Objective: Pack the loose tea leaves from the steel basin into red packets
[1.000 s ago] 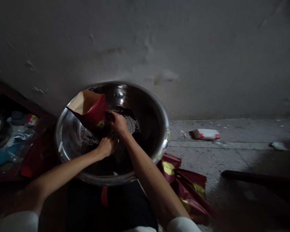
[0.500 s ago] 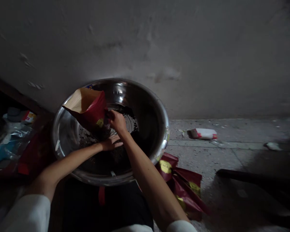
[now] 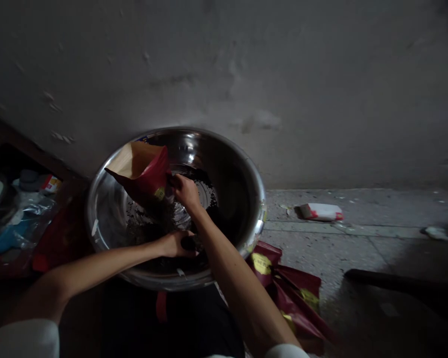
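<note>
A wide steel basin [image 3: 259,199] holds dark loose material [image 3: 153,233], spread over its bottom. Over the basin's left part, a red bag [image 3: 149,176] with a tan lining stands tilted, its mouth open. My right hand [image 3: 185,191] is closed on the bag's lower right side. Below it, low inside the basin, my left hand [image 3: 177,244] has its fingers curled around a dark clump of the loose material. Part of the left fingers is in shadow.
Several red bags with yellow labels [image 3: 261,263] lie on the floor right of the basin. Beyond them are a white and red packet [image 3: 321,212] and a dark bar [image 3: 388,281]. Plastic wrapping [image 3: 37,209] lies at left. A grey wall [image 3: 209,64] rises behind.
My left hand has moved down and slightly right, away from the bag, and its fingers have curled. My right hand still grips the bag. The whole view has shifted slightly.
</note>
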The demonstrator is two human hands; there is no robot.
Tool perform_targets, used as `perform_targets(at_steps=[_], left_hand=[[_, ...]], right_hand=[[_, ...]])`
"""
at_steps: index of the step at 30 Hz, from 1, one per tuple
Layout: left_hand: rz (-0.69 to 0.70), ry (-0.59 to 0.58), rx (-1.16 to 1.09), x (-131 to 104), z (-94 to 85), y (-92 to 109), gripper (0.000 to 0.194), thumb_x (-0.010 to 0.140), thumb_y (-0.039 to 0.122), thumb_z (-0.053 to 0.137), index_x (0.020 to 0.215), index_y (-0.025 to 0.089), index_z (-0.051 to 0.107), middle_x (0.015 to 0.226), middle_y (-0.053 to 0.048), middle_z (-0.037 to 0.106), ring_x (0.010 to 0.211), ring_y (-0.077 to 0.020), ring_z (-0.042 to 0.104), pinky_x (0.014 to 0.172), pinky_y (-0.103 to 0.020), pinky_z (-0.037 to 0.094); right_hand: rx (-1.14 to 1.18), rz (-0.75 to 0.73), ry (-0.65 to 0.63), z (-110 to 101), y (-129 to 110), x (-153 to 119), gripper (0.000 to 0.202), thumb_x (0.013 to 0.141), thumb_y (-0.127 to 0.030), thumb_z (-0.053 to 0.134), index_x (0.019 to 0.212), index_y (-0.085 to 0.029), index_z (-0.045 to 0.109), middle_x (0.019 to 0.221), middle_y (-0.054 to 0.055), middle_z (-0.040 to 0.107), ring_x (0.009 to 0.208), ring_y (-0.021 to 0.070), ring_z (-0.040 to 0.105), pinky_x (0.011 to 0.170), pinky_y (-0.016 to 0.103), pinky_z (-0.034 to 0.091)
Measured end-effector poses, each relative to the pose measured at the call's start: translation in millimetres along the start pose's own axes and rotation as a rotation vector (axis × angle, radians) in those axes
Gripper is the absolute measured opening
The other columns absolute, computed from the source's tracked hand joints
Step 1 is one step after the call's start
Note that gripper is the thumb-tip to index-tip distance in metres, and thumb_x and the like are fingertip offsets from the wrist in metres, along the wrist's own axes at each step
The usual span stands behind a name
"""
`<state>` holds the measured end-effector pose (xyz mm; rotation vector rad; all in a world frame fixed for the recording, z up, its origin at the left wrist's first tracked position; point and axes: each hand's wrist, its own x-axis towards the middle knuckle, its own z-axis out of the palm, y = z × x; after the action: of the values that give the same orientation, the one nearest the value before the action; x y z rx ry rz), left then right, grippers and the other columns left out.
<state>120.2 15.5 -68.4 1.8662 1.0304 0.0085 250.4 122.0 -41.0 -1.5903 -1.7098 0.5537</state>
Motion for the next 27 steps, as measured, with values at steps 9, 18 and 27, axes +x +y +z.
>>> perform_targets(at_steps=[9,18,27], left_hand=[[-0.034,0.107,-0.064,-8.9,0.5,8.5,0.053,0.060,0.026,0.082,0.110,0.014,0.071,0.106,-0.007,0.076,0.096,-0.0262,0.068,0.084,-0.032,0.052],[0.078,0.467,-0.227,-45.9,-51.1,55.0,0.022,0.068,0.026,0.071,0.086,0.013,0.068,0.076,0.001,0.067,0.074,-0.0137,0.060,0.073,-0.024,0.048],[0.235,0.899,-0.262,-78.1,-154.6,137.1,0.031,0.071,0.042,0.074,0.090,0.018,0.066,0.076,0.001,0.067,0.067,-0.0127,0.063,0.065,-0.023,0.051]], right_hand=[[0.008,-0.021,0.006,-2.5,-3.7,-1.4,0.020,0.097,-0.025,0.047,0.097,-0.023,0.067,0.101,0.005,0.074,0.090,0.0190,0.066,0.066,0.024,0.037],[0.070,-0.034,0.020,3.1,-1.2,0.3,0.022,0.094,-0.023,0.049,0.103,-0.025,0.069,0.103,0.006,0.074,0.087,0.0187,0.065,0.068,0.024,0.039],[0.050,-0.048,0.015,4.5,-1.5,0.9,0.019,0.094,-0.023,0.052,0.101,-0.024,0.069,0.102,0.006,0.074,0.086,0.0186,0.066,0.065,0.024,0.037]])
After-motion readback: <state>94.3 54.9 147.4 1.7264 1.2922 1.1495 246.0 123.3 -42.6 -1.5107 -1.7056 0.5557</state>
